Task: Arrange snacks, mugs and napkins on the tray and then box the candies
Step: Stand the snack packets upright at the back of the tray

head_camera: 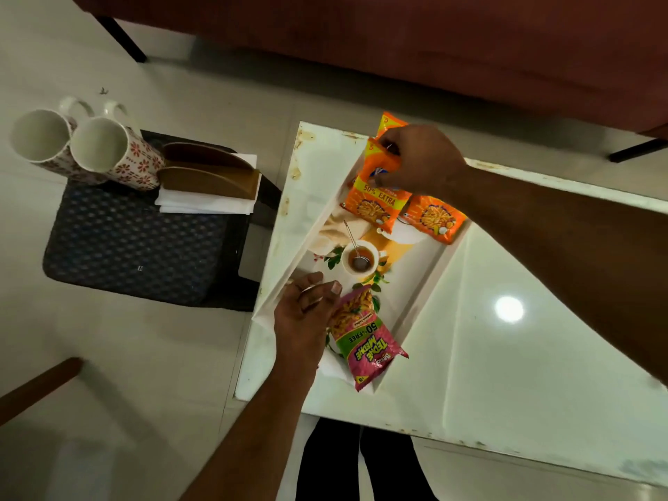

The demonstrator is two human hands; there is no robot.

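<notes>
A white tray (426, 283) with a printed teacup picture lies on the white table. My right hand (419, 160) pinches an orange snack packet (376, 189) at the tray's far end; a second orange packet (435, 220) lies beside it and a third (390, 124) peeks out behind. My left hand (307, 312) holds the top of a pink snack packet (361, 338) at the tray's near end. Two floral mugs (108, 150) and a brown napkin holder (209, 175) with white napkins (206, 206) stand on a dark stool to the left.
The dark woven stool (137, 247) stands left of the table (542, 356). A red sofa (397, 48) runs along the back. A wooden edge (36, 388) shows at the lower left. My legs (361, 464) are below the table's near edge.
</notes>
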